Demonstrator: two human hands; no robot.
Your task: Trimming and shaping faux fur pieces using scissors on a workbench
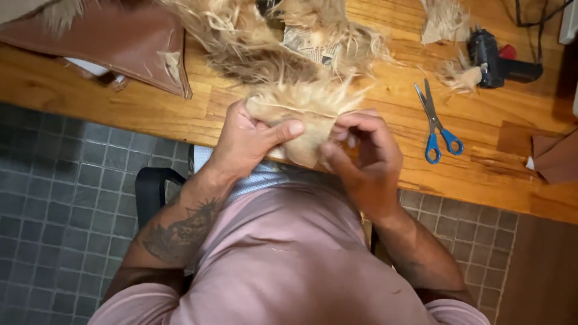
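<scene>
Both hands pinching tan fur piece [301,117] at table [150,111] edge, left hand [250,141], right hand [364,153], blue-handled scissors [436,123] nearby, possibly a glue gun [497,60] beyond.

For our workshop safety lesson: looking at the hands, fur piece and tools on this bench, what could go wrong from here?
1. Both hands, left and right, pinch the fur piece at the bench edge; it could slip to the floor.
2. The scissors lie close to the right hand; a blind reach might catch the blades.
3. Loose fur may drift against the glue gun, which could be hot.
</scene>
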